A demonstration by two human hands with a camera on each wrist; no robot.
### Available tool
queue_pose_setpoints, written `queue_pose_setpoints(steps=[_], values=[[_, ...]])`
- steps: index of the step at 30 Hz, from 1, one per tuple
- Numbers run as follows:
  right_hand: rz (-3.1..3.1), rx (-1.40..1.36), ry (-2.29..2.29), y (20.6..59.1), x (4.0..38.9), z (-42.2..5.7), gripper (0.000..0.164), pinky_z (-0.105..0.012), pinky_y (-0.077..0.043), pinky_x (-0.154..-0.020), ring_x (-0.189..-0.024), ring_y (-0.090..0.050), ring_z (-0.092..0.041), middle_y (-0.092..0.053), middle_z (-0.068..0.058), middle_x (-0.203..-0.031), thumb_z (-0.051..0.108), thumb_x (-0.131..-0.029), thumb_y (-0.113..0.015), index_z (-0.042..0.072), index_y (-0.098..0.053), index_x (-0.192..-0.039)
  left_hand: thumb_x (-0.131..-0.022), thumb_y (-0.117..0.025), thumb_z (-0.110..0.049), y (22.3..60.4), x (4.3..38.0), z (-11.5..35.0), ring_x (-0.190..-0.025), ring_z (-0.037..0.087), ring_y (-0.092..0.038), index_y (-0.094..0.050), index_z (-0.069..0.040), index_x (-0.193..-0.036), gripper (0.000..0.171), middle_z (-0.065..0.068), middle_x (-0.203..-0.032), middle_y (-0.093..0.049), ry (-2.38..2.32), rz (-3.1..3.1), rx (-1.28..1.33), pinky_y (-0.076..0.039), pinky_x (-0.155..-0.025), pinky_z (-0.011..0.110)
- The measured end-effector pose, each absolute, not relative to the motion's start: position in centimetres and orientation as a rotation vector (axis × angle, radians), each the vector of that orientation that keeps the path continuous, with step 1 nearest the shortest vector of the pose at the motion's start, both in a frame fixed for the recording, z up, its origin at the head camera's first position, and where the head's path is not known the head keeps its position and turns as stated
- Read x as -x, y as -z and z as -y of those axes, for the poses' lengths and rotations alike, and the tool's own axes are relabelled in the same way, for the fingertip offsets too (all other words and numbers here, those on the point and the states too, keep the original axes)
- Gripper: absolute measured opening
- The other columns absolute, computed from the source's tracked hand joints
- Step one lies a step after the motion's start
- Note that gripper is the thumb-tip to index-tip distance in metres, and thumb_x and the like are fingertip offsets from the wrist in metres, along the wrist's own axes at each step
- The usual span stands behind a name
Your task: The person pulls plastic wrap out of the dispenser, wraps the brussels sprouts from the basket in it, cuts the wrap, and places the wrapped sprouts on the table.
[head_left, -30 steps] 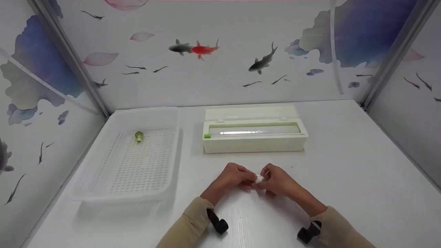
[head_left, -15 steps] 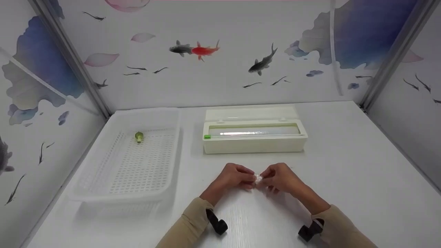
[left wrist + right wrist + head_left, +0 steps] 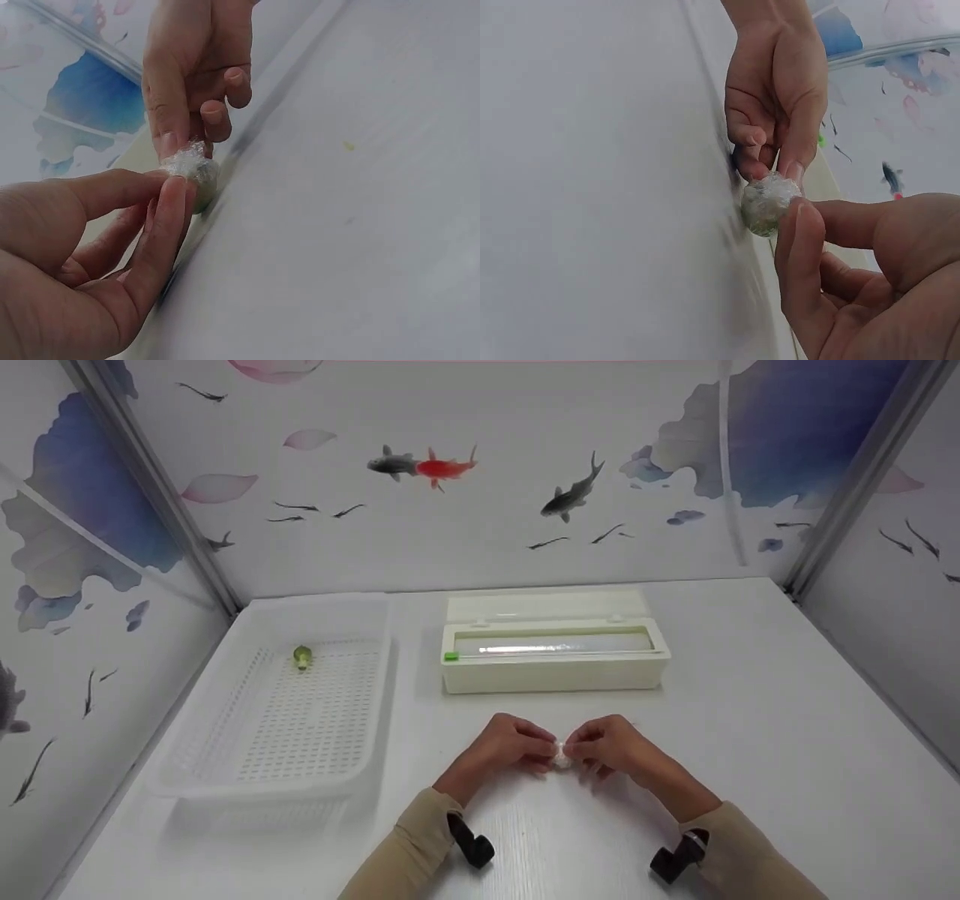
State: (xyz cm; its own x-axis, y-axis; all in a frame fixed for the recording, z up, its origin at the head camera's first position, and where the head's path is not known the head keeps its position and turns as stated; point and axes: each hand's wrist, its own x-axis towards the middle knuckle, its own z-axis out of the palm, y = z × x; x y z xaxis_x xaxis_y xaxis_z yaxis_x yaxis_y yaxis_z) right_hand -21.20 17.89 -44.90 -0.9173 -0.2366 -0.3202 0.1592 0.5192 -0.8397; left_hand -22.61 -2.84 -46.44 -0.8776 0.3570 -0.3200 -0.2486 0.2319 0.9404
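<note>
Between both hands is a small round green thing wrapped in crumpled cling film [image 3: 761,214]; its exact kind is hidden by the film. My left hand [image 3: 514,744] pinches it from the left with thumb and fingers. From the other side, my right hand [image 3: 611,742] pinches the bunched film with thumb and index finger, its other fingers loosely bent. In the left wrist view, the film [image 3: 191,161] gathers in a white tuft over the green surface. Beyond the hands stands a cream cling film box [image 3: 555,676], its lid [image 3: 547,605] tipped back and the film roll [image 3: 555,646] showing.
A white perforated basket [image 3: 259,789] stands at the left. Inside it lies a small green film-wrapped thing [image 3: 302,656] with a twisted end. A green slider [image 3: 451,656] sits on the box's left front edge. Printed panels [image 3: 480,540] enclose the white table [image 3: 780,735].
My right hand has shifted slightly right, its fingers drawing in to a pinch on the film. The wrapped thing has turned a little between the fingers. My left hand stays nearly still.
</note>
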Motion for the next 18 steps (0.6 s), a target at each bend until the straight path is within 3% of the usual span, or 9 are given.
queue_pose_setpoints(steps=[8, 18], values=[[-2.361, 0.042, 1.381, 45.2, 21.1, -17.7, 0.012, -0.026, -0.054, -0.057, -0.064, -0.057, -0.014, -0.062, 0.000, -0.071, 0.015, -0.087, -0.076, 0.005, -0.074, -0.092, -0.079, -0.085, -0.013, 46.2, 22.4, 2.5, -0.063, 0.012, -0.070, -0.076, -0.006, -0.096, 0.021, 0.008, -0.084, -0.077, -1.593, -2.139, -0.157, -0.062, -0.066, 0.026], [-2.210, 0.125, 1.450, 45.3, 21.4, -18.7, 0.025, -0.025, -0.053, -0.058, -0.060, -0.063, -0.012, -0.067, 0.002, -0.072, 0.025, -0.091, -0.073, 0.003, -0.072, -0.104, -0.078, -0.086, -0.012, 46.3, 22.4, 2.5, -0.060, 0.009, -0.069, -0.079, -0.006, -0.093, 0.017, 0.008, -0.084, -0.077, -1.640, -2.149, -0.095, -0.061, -0.064, 0.024]])
